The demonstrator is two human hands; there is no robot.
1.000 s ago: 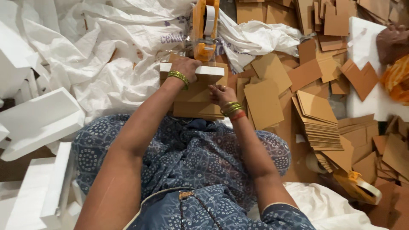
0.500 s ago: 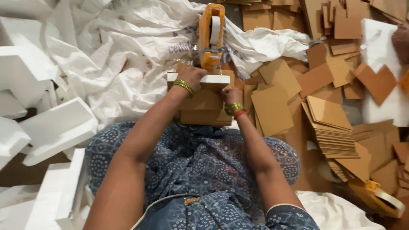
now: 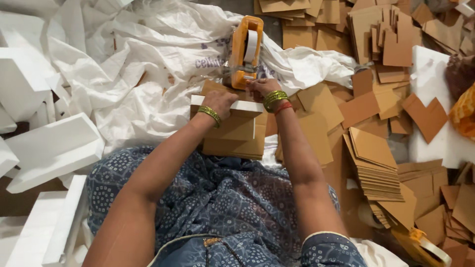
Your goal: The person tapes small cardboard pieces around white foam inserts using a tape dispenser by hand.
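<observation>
Stacked at nine o'clock: thick white foam blocks point(image 3: 52, 146), with crumpled white woven sacking point(image 3: 148, 64) spread behind. At centre, resting on the lap: a flat brown cardboard bundle capped by a white foam strip point(image 3: 232, 129). Taping step apparently in hand; next move likely calls for drawing tape across the top edge while keeping the bundle steady. Left hand point(image 3: 220, 104) laid flat, fingers mostly open, pressing down on the foam strip. Right hand point(image 3: 261, 88), at twelve o'clock of the bundle, curled closed around the base of an orange handheld tape dispenser point(image 3: 245, 52). Piled at three o'clock: a neat stack of brown cardboard sheets point(image 3: 378, 165) among loose offcuts.
</observation>
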